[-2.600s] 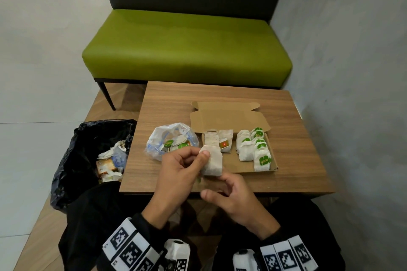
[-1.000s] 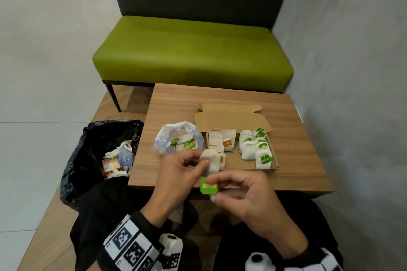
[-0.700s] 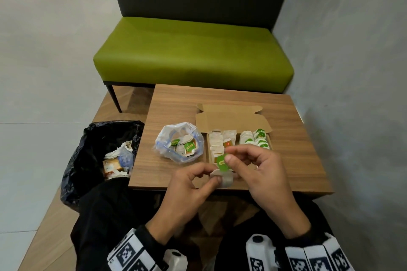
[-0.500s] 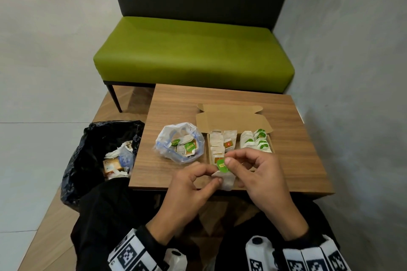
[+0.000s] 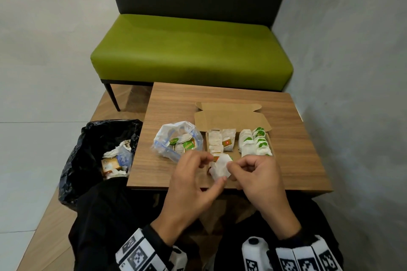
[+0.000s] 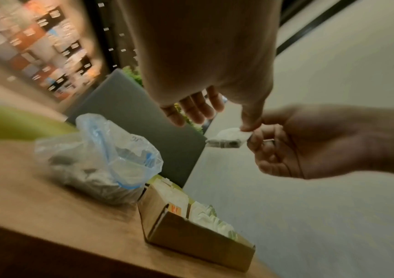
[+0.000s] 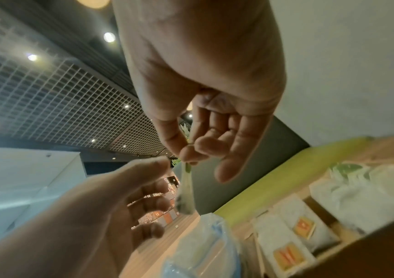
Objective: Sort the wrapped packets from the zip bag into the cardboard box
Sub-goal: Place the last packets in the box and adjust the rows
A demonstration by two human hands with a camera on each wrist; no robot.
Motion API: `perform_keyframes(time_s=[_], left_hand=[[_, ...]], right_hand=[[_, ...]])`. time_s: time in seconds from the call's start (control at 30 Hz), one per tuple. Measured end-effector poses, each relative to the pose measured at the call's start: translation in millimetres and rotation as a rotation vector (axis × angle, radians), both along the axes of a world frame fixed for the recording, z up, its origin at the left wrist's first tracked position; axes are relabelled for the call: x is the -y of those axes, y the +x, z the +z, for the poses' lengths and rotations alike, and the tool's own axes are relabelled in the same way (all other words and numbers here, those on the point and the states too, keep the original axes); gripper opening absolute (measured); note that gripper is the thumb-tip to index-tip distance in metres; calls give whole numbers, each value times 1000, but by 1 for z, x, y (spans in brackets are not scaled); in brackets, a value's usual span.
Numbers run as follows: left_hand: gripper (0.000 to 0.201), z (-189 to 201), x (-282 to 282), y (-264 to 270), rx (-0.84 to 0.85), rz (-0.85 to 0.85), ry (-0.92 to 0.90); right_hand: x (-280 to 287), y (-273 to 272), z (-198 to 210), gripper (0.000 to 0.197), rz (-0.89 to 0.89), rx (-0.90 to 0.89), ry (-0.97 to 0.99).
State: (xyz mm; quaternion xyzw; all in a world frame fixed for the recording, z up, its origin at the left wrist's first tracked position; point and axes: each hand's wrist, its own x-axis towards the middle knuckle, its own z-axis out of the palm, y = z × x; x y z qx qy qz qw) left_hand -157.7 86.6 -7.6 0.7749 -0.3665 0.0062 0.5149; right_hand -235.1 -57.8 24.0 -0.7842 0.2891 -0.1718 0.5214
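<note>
The cardboard box [image 5: 252, 116] sits open on the wooden desk [image 5: 299, 156], lid flap folded back. Inside, the left rows hold white packets with orange-red labels [image 5: 226, 143], and the right rows hold white packets with green labels [image 5: 256, 146], packed upright and touching one another. Just beside the box's left wall lies the zip bag [image 5: 176, 141], its mouth gaping, with several packets [image 5: 187, 144] left in it (green and orange labels show through the clear plastic).

Above the desk's near edge, in front of the box, both hands meet on one white wrapped packet [image 5: 220, 167]. The right hand [image 5: 259, 178] pinches its upper edge between thumb and forefinger, the other fingers loosely curled. The left hand [image 5: 189, 185] touches the packet's lower edge with the thumb tip, its fingers relaxed and half-curled; whether it truly grips, I cannot tell.

On the floor left of the desk stands a black bin bag [image 5: 88, 152] holding crumpled wrappers and scraps.
</note>
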Motion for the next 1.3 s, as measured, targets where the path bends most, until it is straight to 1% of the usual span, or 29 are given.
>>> perform_keyframes(time_s=[0.07,0.1,0.17,0.23,0.33,0.4,0.47,0.53,0.57,0.67,0.73,0.83,0.9,0.97,1.03,1.1,1.2,1.23,1.3], left_hand=[[37,-5,0,-4,111,-65,116],[36,-7,1,-5,131,-67,146],[31,-11,1,-5,118,-55,137],[26,-12,2,-3,35,-69,76],[20,-13,3,1,-175,-75,-5],[20,-12,4,4,-336,-83,-20],[19,-9,7,6,-447,-108,-44],[19,-7,12,9,-499,-142,-47],[19,-7,16,10,-509,-158,-41],[19,-7,26,14,-517,-183,-6],[18,-7,32,17,-500,-190,9],[15,-8,42,18,-489,-177,19],[13,-12,49,20,-502,-154,23],[13,-16,56,23,-511,-131,25],[13,-21,62,25,-500,-100,46],[20,-26,64,26,-458,-52,117],[31,-32,60,27,-437,-49,276],[32,-34,59,26,-437,-66,331],[33,-37,55,24,-437,-107,417]], right_hand=[[-3,2,-4,20,-26,-1,100],[-5,2,-5,19,-23,-2,145],[-9,2,-6,16,10,8,195],[-9,0,-4,15,68,31,192],[0,-5,-3,15,146,18,193],[7,-8,-6,11,123,15,176],[15,-8,-8,5,68,34,117],[23,-7,-8,15,93,55,95],[27,-6,-7,19,139,48,89],[37,-4,-2,21,250,-5,68],[44,-2,-2,21,274,-20,47],[56,5,-9,14,285,-71,-64],[63,11,-12,11,288,-104,-103],[70,17,-12,12,300,-161,-134],[79,22,-10,17,327,-240,-223],[91,28,-8,20,317,-308,-347],[112,35,-9,13,209,-403,-487],[119,38,-13,14,191,-434,-514],[128,44,-22,15,219,-490,-499]])
